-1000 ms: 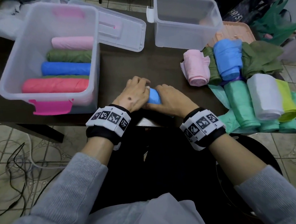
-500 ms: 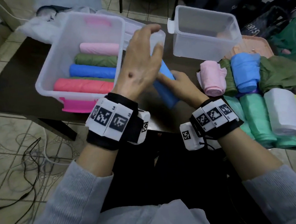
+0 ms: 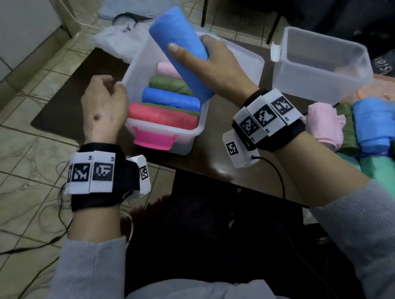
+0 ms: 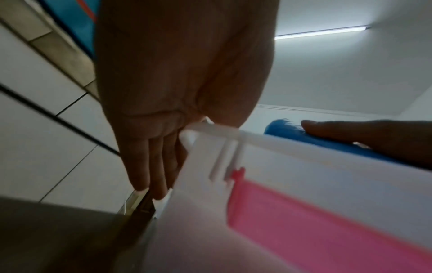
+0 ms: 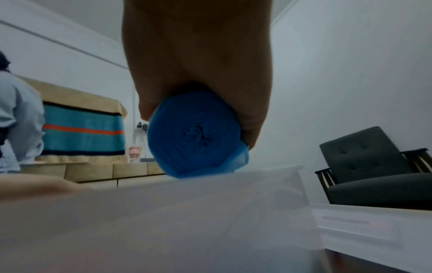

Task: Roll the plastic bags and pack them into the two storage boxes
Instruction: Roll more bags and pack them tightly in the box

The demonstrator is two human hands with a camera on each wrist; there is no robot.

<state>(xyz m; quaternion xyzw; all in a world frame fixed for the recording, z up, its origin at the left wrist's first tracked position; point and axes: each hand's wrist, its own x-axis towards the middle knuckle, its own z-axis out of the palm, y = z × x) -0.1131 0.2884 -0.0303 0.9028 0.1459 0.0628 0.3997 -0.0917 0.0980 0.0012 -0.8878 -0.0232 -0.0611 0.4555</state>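
Dark tabletop (image 3: 219, 161) over a tiled floor is the setup, so working outward from the lap. A second ago both hands were down at the near table edge pinching the end of a blue bag roll; now that roll is up in the air, so rolling is done and it's packing time.

Left hand (image 3: 103, 105) has gone to the near-left corner of the pink-latched box (image 3: 133, 66); in the wrist view its fingers (image 4: 149, 162) lie straight down the outside wall with the thumb side at the rim, so it looks like it's steadying the box, not clamping anything.

Right hand (image 3: 210, 63) is wrapped around the blue roll (image 3: 179, 47), thumb on one side and fingers on the other, holding it tilted above the box opening. From the right wrist you can see the tight spiral end of the roll (image 5: 196, 136) just above the box rim.

Inside already: a red roll (image 3: 164, 118) nearest, then another blue (image 3: 172, 98), a green (image 3: 168, 84) and a pink (image 3: 167, 68) behind it. My guess is the new one goes on top as a second layer, since the floor of the box looks filled.

Off to the right, a pile of rolled bags (image 3: 372, 123) sits at the table edge. Further back, the second clear box (image 3: 321, 65) looks empty. Nothing blocks the drop except the held roll's own angle.
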